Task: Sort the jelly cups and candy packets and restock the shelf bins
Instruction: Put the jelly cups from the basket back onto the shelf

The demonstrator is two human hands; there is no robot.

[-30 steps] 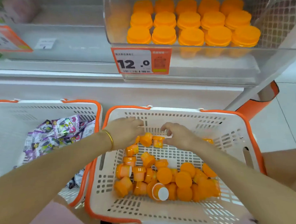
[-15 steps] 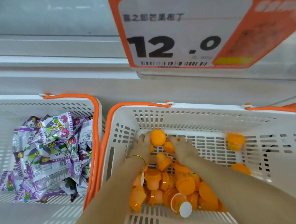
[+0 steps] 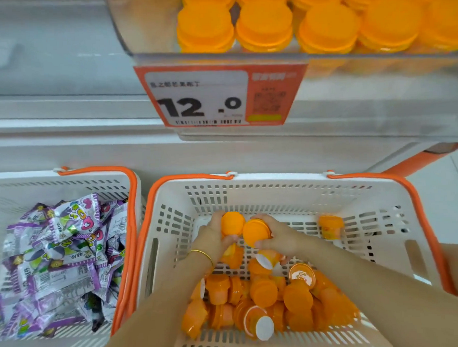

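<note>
Shop shelving ahead: clear bin (image 3: 321, 28) at 12 o'clock. Left hand (image 3: 212, 238) curls round one jelly cup (image 3: 233, 223); right hand (image 3: 281, 237) round a second cup (image 3: 255, 233), inside basket (image 3: 276, 194) at 6. Restocking step; next, likely lift both into the clear bin. Candy packets (image 3: 62, 261) at 9.

A: Where does the view look from?
B: The person's head, facing forward and down; close over a white slotted plastic basket with orange rim (image 3: 276, 194); a clear plastic shelf bin (image 3: 148, 26) crosses the top edge.
</note>
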